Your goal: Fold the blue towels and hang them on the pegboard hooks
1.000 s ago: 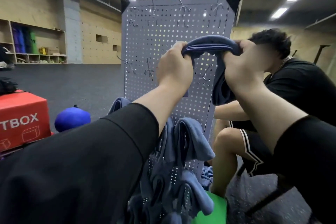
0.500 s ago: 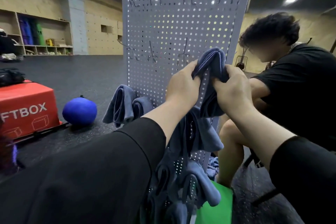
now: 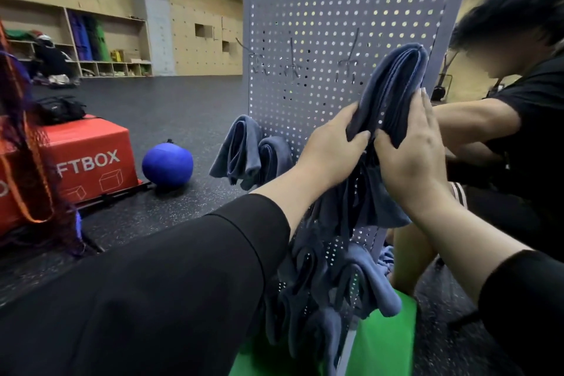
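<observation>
A folded blue towel (image 3: 393,82) is draped upright against the right side of the grey pegboard (image 3: 329,24). My left hand (image 3: 332,146) pinches its left lower edge. My right hand (image 3: 412,152) presses flat on its right side, with the thumb tucked under the fold. Two other folded blue towels (image 3: 247,152) hang from hooks lower left on the board. Several more blue towels (image 3: 323,278) hang bunched on its lower part, under my arms. Bare metal hooks (image 3: 291,65) stick out at mid height.
A person in black (image 3: 525,119) sits just right of the pegboard, arm reaching behind it. A red box (image 3: 85,159) and a blue ball (image 3: 167,164) lie on the dark floor at left. A green block (image 3: 378,342) sits at the board's base.
My hands brought the folded towel down from the top of the board to its middle right. The right hand's fingers opened flat against the towel. The view tilted downward.
</observation>
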The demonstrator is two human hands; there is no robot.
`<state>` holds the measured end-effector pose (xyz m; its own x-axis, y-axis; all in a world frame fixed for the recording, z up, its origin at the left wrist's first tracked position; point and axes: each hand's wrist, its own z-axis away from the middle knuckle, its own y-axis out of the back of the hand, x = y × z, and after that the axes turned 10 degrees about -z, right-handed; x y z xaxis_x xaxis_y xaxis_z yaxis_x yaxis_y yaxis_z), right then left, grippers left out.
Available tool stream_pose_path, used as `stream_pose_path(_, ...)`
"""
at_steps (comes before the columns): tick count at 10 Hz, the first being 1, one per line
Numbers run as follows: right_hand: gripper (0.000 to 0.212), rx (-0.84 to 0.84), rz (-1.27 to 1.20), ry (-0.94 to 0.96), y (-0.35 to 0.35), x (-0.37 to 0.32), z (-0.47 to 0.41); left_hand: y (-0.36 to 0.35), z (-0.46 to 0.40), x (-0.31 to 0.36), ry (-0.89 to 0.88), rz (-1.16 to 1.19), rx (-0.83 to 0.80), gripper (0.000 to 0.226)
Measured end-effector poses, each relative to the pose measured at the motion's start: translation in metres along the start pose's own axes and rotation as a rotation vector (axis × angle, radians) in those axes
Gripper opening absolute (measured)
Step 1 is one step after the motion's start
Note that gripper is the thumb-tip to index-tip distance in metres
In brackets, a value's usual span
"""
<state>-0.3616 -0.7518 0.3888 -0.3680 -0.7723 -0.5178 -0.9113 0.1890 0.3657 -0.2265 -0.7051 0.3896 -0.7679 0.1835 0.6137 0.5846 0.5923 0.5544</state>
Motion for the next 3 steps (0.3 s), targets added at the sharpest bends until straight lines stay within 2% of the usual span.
stream_pose_path(2,0.071,-0.079,0.062,0.134,-0.001,-0.012,0.023,0.023,0.027,-0.016,0.027,-0.133,-0.053,0.056)
stream_pose_path(3,0.064,-0.170,0.066,0.215,-0.001,-0.021,0.033,0.040,0.038,-0.022,0.064,-0.318,-0.074,0.057)
